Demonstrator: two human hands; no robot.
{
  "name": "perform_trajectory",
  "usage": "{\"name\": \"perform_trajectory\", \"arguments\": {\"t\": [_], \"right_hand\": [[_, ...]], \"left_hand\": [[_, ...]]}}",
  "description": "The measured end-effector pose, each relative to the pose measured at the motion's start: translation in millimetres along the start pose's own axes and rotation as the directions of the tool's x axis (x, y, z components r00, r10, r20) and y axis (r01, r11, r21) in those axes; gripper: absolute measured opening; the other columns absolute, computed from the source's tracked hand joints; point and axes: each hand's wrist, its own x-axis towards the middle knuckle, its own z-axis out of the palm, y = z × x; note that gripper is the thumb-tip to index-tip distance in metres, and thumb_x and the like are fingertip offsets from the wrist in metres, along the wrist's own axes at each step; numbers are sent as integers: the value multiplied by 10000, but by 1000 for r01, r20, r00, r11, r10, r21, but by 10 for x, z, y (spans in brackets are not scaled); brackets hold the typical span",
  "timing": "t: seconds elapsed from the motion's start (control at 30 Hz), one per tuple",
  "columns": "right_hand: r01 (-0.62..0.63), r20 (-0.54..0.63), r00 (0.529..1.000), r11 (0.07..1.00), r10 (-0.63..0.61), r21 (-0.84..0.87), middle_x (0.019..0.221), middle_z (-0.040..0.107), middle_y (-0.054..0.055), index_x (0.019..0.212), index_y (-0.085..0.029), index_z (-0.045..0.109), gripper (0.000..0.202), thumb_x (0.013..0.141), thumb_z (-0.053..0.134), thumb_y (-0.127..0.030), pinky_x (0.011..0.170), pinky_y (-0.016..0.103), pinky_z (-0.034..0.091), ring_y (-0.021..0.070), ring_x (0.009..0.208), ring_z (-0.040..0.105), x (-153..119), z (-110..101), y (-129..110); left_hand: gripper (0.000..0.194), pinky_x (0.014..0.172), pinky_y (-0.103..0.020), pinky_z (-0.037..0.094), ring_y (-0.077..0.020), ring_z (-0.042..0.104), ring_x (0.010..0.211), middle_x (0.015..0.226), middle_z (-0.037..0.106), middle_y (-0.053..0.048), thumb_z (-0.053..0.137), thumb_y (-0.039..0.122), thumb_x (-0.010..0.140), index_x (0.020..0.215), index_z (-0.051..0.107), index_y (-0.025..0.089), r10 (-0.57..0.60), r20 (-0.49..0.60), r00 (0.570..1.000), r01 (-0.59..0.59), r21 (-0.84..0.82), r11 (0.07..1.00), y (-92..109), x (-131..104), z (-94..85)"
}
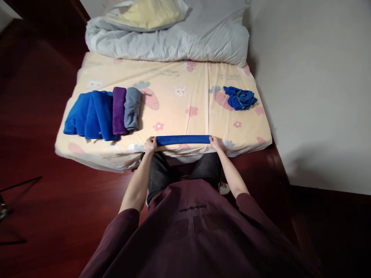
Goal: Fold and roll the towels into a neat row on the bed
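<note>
A blue cloth (183, 139), folded into a long narrow strip, is stretched level along the bed's front edge. My left hand (151, 144) grips its left end, and my right hand (215, 143) pinches the right end. To the left on the bed lie several rolled or folded blue towels (94, 116), partly overlapping. Beside them are a purple rolled towel (119, 111) and a grey rolled towel (132, 109), side by side. A crumpled blue cloth (240, 98) with a thin green line lies at the right.
The bed (179, 112) has a cream patterned sheet. A grey-white quilt (174, 42) and a yellow pillow (153, 13) are at its far end. A pale wall (315, 85) stands to the right. Thin black legs (21, 184) of a stand show at the lower left.
</note>
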Motion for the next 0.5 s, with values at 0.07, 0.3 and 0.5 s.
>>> {"name": "perform_trajectory", "arguments": {"t": [0.07,0.3,0.5], "right_hand": [[5,-2,1000,999,-5,-46,1134,796,133,1055,-173,785,336,1091,483,-316,843,229,464,208,1035,726,-14,-1,-14],[-1,-13,1000,998,0,-69,1190,786,129,1154,-179,781,351,1099,463,-318,908,245,475,212,1053,723,-61,0,-38],[-6,-57,998,1000,6,0,1131,791,114,1103,-187,776,368,1102,453,-363,888,241,476,204,1019,721,-89,35,-39]], "left_hand": [[381,948,-345,521,-286,718,1080,1119,775,-163,527,373,999,1194,755,139,7,0,1000,-7,4,1000,7,-21,-5],[410,981,-359,501,-293,704,1102,1136,771,-160,467,373,1027,1221,741,137,-5,-11,1000,5,-14,1000,70,-159,-17],[443,982,-349,507,-278,712,1070,1112,779,-147,594,503,969,1168,738,135,-4,1,1000,4,-85,996,149,-271,-63]]}}
